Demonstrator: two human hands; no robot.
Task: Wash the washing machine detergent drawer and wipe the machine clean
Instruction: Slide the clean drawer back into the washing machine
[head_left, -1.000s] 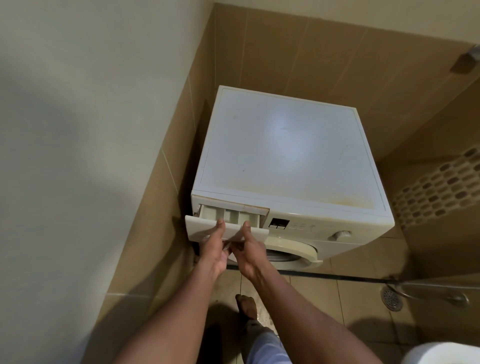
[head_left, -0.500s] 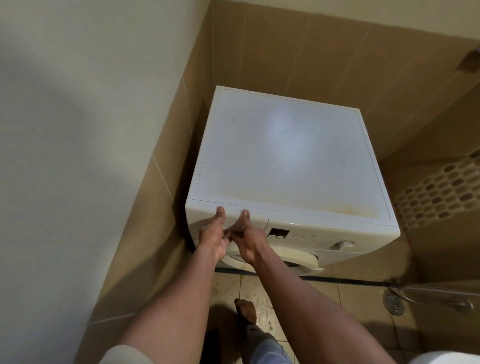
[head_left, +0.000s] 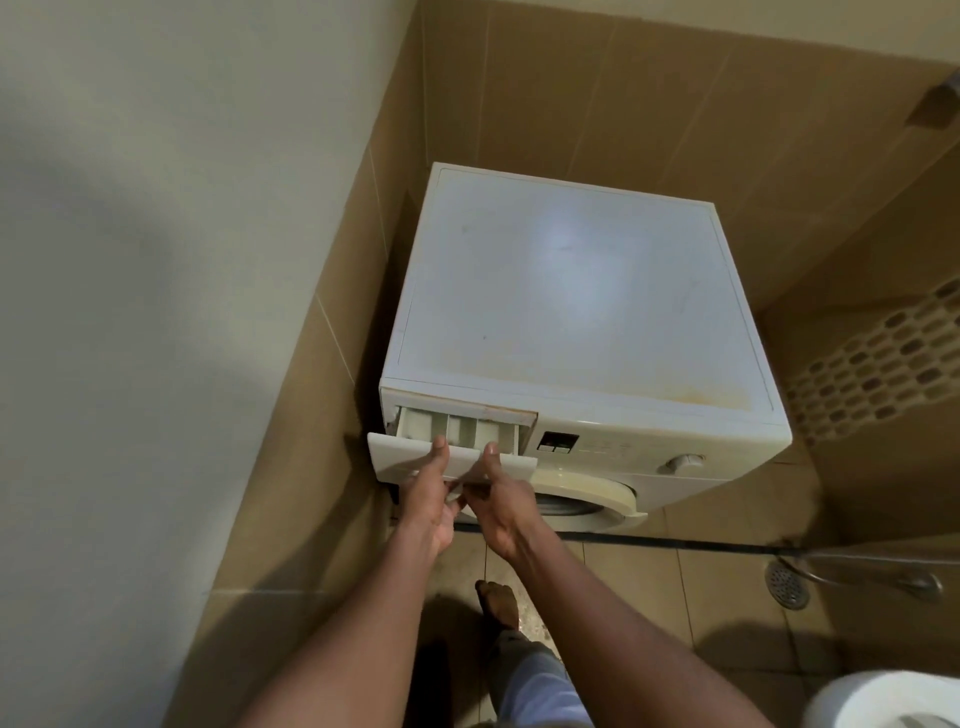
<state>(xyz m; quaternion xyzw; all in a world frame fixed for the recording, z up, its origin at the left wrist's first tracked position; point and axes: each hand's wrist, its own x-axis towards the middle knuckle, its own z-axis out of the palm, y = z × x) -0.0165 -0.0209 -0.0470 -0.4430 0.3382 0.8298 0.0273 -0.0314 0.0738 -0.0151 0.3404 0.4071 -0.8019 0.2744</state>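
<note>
Detergent drawer (head_left: 400, 460), standing partly out of its slot at the top front corner of the white washing machine (head_left: 571, 312), on the side nearest the plain wall, compartments exposed. Left hand (head_left: 431, 499) and right hand (head_left: 504, 504) grip its front panel side by side, thumbs on the top edge, fingers curled beneath. Display (head_left: 557, 442), dial (head_left: 683, 462) and round door (head_left: 587, 491) share the front; floor drain (head_left: 787, 584) lies well apart.
</note>
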